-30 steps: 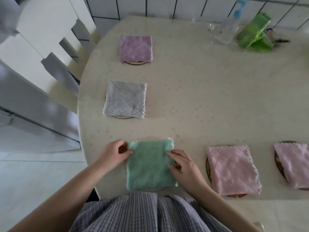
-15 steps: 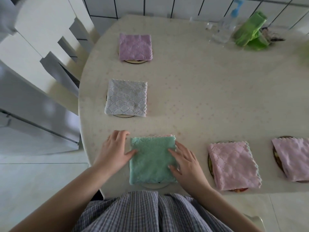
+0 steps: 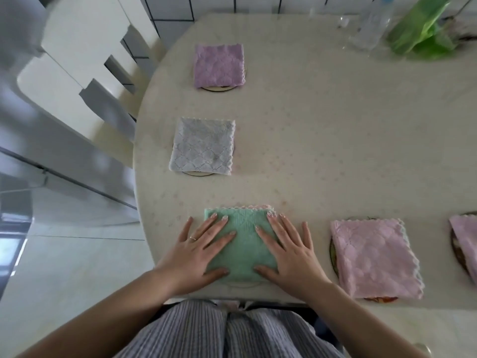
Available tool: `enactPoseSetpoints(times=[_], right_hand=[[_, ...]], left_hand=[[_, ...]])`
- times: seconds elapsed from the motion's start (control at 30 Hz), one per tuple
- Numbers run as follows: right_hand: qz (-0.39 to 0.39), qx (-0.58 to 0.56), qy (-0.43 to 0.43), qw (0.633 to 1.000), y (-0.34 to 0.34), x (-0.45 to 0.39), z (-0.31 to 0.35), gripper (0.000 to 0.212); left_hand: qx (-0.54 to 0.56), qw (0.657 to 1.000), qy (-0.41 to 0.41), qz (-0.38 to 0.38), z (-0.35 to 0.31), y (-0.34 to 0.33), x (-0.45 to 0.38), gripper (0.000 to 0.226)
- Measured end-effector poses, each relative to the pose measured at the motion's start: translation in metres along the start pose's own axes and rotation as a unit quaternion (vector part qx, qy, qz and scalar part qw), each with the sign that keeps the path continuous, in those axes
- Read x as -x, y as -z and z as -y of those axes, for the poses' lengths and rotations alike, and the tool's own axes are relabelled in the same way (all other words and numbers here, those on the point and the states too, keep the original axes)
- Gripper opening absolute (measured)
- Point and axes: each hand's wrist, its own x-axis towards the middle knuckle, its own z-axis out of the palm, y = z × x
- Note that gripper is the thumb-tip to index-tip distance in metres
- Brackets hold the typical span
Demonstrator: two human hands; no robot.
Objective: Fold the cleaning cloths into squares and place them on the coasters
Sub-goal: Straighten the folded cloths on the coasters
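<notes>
At the near edge of the bench [image 3: 335, 140], both hands, left [image 3: 196, 254] and right [image 3: 286, 251], press flat with fingers spread on the folded green cloth [image 3: 244, 244] over its coaster [image 3: 242, 284].

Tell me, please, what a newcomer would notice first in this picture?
First, the left hand and right hand, laid flat on a green cloth at the near table edge. Then the folded cloths around it: purple and grey beyond, pink to its right.
</notes>
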Motion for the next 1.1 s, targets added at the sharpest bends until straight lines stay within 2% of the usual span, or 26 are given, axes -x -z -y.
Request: enactPoseSetpoints(times=[0.13,0.23,0.33,0.4,0.47,0.57,0.63,0.67,0.83,0.97,1.03,1.1], right_hand=[[0.018,-0.006,-0.004,1.0,0.003,-0.001,-0.006,0.08],[-0.028,-0.056,-0.025,0.998,0.008,-0.003,-0.001,0.079],[-0.097,-0.153,-0.064,0.981,0.019,-0.019,0.019,0.077],[-0.142,-0.21,-0.099,0.962,0.026,-0.044,0.035,0.069],[-0.184,-0.291,-0.156,0.926,0.033,-0.076,0.053,0.057],[-0.189,-0.405,-0.26,0.856,0.049,-0.125,0.074,0.045],[-0.172,-0.448,-0.334,0.812,0.062,-0.153,0.083,0.04],[-0.161,-0.447,-0.366,0.8,0.066,-0.163,0.086,0.037],[-0.143,-0.38,-0.458,0.791,0.076,-0.191,0.096,0.028],[-0.146,-0.37,-0.468,0.789,0.077,-0.2,0.1,0.024],[-0.149,-0.359,-0.479,0.787,0.073,-0.204,0.099,0.014],[-0.151,-0.341,-0.487,0.79,0.069,-0.207,0.099,0.014]], left_hand=[[0.024,1.0,-0.007,-0.006,0.005,0.008,-0.004,0.073],[0.142,0.987,0.015,-0.067,0.02,0.021,-0.01,0.068],[0.278,0.94,0.105,-0.168,0.06,0.037,-0.026,0.06],[0.336,0.904,0.156,-0.213,0.1,0.049,-0.044,0.038],[0.375,0.878,0.197,-0.223,0.139,0.063,-0.067,0.012],[0.411,0.861,0.22,-0.203,0.187,0.084,-0.098,0.011],[0.406,0.868,0.224,-0.175,0.209,0.094,-0.116,0.017],[0.405,0.873,0.226,-0.148,0.219,0.097,-0.124,0.022],[0.404,0.889,0.213,-0.037,0.246,0.104,-0.158,0.032],[0.377,0.906,0.194,-0.009,0.248,0.107,-0.174,0.011],[0.355,0.914,0.198,-0.007,0.246,0.107,-0.178,0.011],[0.334,0.924,0.186,0.01,0.248,0.105,-0.18,0.013]])
